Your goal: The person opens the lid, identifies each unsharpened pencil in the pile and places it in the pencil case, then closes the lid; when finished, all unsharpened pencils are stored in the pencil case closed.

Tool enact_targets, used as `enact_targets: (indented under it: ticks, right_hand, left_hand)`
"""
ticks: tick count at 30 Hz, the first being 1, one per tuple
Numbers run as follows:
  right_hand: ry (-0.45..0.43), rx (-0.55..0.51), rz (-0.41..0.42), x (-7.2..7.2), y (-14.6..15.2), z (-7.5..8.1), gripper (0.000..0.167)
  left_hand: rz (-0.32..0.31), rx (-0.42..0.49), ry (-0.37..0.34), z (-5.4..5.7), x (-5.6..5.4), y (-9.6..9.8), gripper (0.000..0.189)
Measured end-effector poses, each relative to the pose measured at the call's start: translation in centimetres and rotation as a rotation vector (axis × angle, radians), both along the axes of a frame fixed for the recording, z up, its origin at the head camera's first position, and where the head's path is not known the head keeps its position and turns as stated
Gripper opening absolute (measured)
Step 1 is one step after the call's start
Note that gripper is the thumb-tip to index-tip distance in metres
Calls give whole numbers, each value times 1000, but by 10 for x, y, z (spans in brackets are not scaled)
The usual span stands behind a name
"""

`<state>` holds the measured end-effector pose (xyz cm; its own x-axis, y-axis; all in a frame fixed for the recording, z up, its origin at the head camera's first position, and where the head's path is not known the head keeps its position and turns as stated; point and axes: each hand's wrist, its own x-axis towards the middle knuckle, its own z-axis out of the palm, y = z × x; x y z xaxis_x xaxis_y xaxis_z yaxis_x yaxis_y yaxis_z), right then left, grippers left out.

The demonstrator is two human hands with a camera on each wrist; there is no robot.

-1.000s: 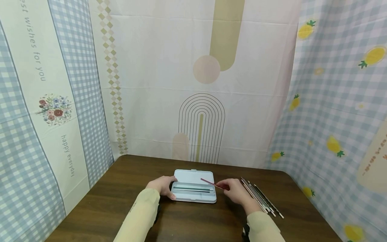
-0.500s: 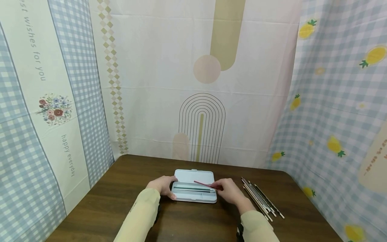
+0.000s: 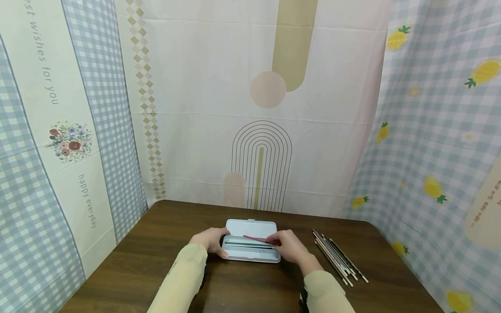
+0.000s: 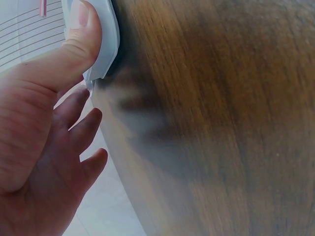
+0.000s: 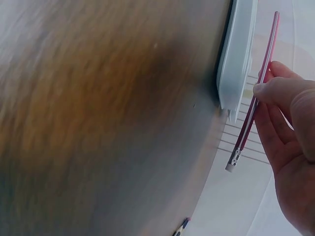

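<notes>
An open pale blue pencil case (image 3: 251,228) lies on the table, lid folded back, with dark and teal pencils (image 3: 246,244) in its rear compartment. Its left end is held by my left hand (image 3: 210,241); in the left wrist view the thumb presses the case's near edge and the lower fingers spread free. My right hand (image 3: 287,246) pinches a red pencil (image 5: 250,113) between thumb and fingers above the case's right end. The pencil's eraser end sticks out below the grip in the right wrist view, and its other end points left over the rear compartment.
Several pencils (image 3: 337,257) lie in a loose bundle on the brown wooden table (image 3: 250,289), right of my right hand. Patterned cloths hang behind the table (image 3: 188,130) and along both sides.
My right hand has moved left with the red pencil, bringing it from the case's right edge to over the rear compartment. The left hand and the case have stayed put.
</notes>
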<state>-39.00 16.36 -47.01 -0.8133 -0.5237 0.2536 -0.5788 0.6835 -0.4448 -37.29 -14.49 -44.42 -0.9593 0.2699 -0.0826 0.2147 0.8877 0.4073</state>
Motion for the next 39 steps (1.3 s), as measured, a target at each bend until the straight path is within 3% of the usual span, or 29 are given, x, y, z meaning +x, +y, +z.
enact_targets:
  ticks: [21, 39]
  right_hand:
    - [10, 30, 30, -1, -25, 6, 24]
    - [-24, 54, 12, -8, -43, 0, 28]
  left_hand:
    - [5, -3, -5, 0, 0, -2, 83]
    - [10, -5, -2, -3, -3, -2, 83]
